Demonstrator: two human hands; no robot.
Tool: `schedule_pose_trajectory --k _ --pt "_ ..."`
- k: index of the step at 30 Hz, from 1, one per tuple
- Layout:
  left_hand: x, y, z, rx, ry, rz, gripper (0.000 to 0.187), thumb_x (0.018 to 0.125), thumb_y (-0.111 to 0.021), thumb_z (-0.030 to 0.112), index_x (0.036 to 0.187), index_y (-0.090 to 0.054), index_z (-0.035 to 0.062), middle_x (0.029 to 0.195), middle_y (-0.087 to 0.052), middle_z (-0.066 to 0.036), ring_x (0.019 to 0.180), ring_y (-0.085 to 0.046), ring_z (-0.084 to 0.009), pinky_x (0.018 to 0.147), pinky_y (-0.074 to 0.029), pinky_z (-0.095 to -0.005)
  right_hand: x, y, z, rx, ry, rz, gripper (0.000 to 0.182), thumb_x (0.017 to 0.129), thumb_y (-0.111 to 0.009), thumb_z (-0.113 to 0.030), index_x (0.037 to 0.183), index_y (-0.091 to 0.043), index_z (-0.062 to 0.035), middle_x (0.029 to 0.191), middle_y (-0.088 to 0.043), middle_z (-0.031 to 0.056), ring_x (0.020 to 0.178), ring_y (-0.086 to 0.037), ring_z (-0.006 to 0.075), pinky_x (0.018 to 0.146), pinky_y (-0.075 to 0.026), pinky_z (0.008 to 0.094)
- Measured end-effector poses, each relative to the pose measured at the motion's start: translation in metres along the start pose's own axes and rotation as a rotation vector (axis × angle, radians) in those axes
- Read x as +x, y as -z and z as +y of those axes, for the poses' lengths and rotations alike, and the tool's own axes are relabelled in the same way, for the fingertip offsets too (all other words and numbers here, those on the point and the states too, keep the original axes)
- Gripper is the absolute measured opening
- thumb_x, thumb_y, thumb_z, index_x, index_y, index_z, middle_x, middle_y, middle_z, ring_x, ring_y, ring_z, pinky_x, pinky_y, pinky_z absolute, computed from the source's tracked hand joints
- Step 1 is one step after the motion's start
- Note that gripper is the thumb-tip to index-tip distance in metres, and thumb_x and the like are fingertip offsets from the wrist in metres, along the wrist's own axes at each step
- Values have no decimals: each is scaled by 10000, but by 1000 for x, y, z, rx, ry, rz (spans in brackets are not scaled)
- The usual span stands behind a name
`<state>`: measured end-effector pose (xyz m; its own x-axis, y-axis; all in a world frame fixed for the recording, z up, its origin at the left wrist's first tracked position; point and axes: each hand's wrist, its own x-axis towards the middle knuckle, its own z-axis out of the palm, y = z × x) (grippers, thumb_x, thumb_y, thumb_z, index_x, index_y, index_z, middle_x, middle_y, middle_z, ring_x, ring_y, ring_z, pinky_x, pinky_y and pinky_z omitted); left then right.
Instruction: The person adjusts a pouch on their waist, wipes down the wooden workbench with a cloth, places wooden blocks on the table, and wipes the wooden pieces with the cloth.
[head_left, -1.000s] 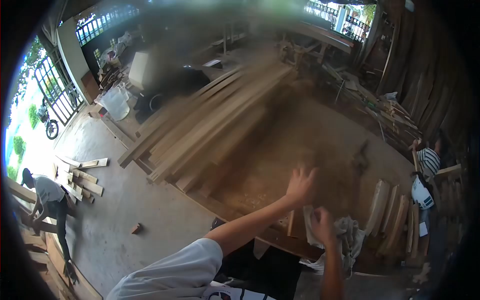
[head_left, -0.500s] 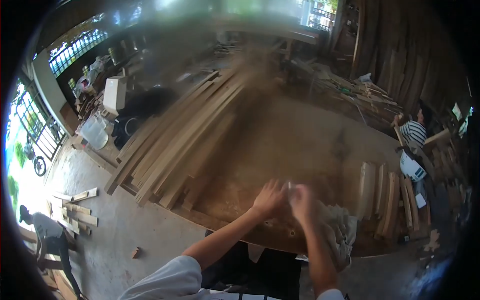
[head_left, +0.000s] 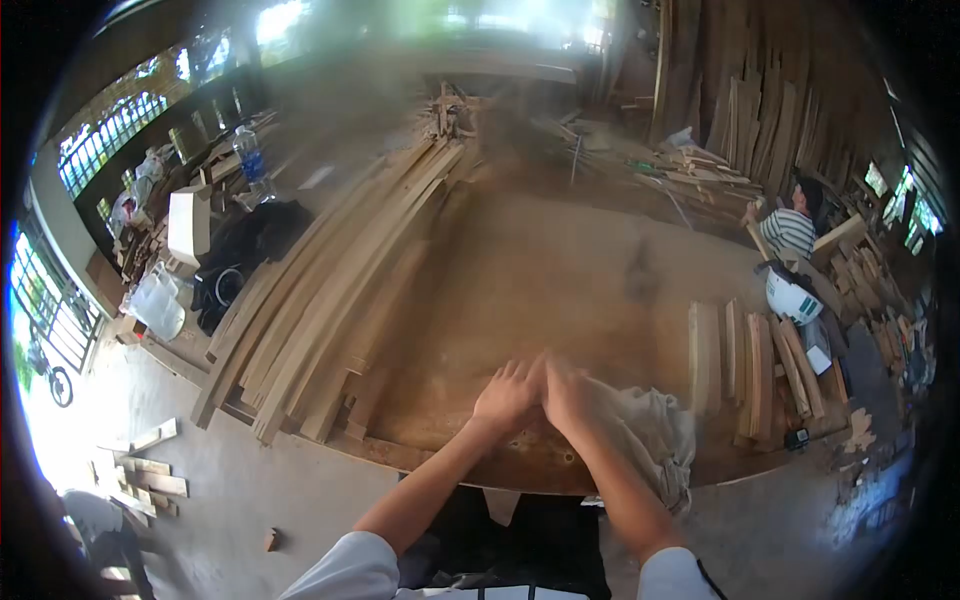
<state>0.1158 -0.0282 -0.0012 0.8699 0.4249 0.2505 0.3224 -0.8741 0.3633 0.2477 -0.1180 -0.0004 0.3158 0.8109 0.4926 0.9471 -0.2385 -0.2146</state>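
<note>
My left hand (head_left: 508, 396) is over the near part of a brown wooden tabletop (head_left: 570, 270), its fingers stretched forward. Against its thumb side leans my right hand (head_left: 568, 394), smeared by motion. The two meet near their fingertips. Whether anything small lies between them is hidden. A crumpled pale cloth (head_left: 655, 435) lies just right of my right hand, partly behind the forearm and hanging over the front edge.
Long wooden strips (head_left: 335, 290) are stacked along the table's left side. Short wood pieces (head_left: 706, 358) stand at the right, near a white helmet (head_left: 793, 300) and a person in a striped shirt (head_left: 788, 232). Another person (head_left: 105, 535) bends at lower left.
My right hand has moved left, closing the gap to my left hand. The view has shifted slightly right. The person at lower left has bent lower.
</note>
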Motion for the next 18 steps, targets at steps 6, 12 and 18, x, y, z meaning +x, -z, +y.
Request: schedule_pose_trajectory --k 6,12,18 --pt "-4 26 25 -70 211 -160 1001 810 -768 383 1571 -173 121 1312 -569 -252 1171 -553 -455 1035 -444 -511 -2 -23 99 218 -448 -25 167 970 -535 -217 994 -583 -58 748 -655 223 737 -670 417 594 -518 539" --pt "-2 13 17 -27 -2 24 1065 757 -816 375 1570 -177 125 1375 -542 -231 1257 -513 -435 1073 -427 -499 -2 -20 26 217 -178 206 253 883 -598 -114 1133 -581 -84 810 -675 191 739 -668 407 630 -504 520" --pt "-8 15 25 -73 28 70 1100 694 -865 316 1565 -221 124 1305 -579 -234 1153 -550 -426 1008 -458 -506 -8 48 30 195 -203 -224 296 941 -558 -116 1211 -564 4 562 -579 118 464 -573 253 413 -430 422"
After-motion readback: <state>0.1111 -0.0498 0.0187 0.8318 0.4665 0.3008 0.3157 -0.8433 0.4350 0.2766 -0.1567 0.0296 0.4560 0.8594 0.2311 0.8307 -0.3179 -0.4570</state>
